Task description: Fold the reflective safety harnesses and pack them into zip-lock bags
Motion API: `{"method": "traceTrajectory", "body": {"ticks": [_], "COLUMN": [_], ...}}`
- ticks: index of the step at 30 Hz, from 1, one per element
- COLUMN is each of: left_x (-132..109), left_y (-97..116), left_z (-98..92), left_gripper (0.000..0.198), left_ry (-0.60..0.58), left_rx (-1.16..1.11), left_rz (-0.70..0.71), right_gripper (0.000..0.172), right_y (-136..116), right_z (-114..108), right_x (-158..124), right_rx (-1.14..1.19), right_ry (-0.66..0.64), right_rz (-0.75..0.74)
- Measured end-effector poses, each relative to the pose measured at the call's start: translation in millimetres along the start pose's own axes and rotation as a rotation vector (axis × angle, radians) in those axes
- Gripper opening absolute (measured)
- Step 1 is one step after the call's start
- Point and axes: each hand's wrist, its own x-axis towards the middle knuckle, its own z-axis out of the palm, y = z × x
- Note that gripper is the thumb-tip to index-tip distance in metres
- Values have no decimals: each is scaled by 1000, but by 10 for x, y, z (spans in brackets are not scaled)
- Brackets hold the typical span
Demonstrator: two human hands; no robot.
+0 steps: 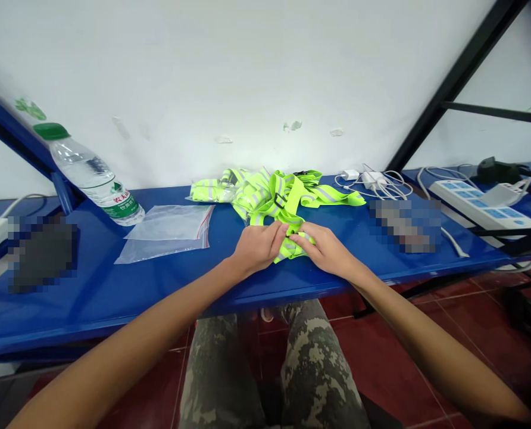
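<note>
A neon-yellow reflective strap vest (280, 205) with grey bands lies bunched on the blue table (113, 286). My left hand (259, 245) and my right hand (323, 247) meet at its near end, fingers closed on a folded part of the vest. A second bundle of the same yellow straps (216, 189) lies behind it toward the wall. Clear zip bags with a red seal (169, 229) lie flat to the left of my hands.
A tilted water bottle with a green cap (93, 176) stands at the back left. White chargers and cables (375, 182) and a white power strip (484, 208) lie at the right. Blurred patches cover items at left and right. My knees show below the table edge.
</note>
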Motion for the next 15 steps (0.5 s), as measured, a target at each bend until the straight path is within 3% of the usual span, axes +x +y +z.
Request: {"method": "traceTrajectory", "body": {"ticks": [4, 9, 12, 15], "left_x": [71, 87, 70, 53], "left_y": [-39, -77, -71, -65], "left_z": [17, 49, 66, 78], "left_gripper": [41, 38, 36, 34], "left_ry": [-34, -22, 6, 123], "left_rx": [-157, -269, -210, -19], "left_rz": [-118, -177, -189, -124], "right_gripper": [35, 39, 38, 38], "right_y": [19, 35, 48, 61], "right_z": [76, 153, 189, 216], "right_x": [83, 118, 141, 181], "right_rx": [-4, -202, -269, -310], "right_ry": [57, 140, 176, 159], "right_rz": [37, 19, 6, 15]}}
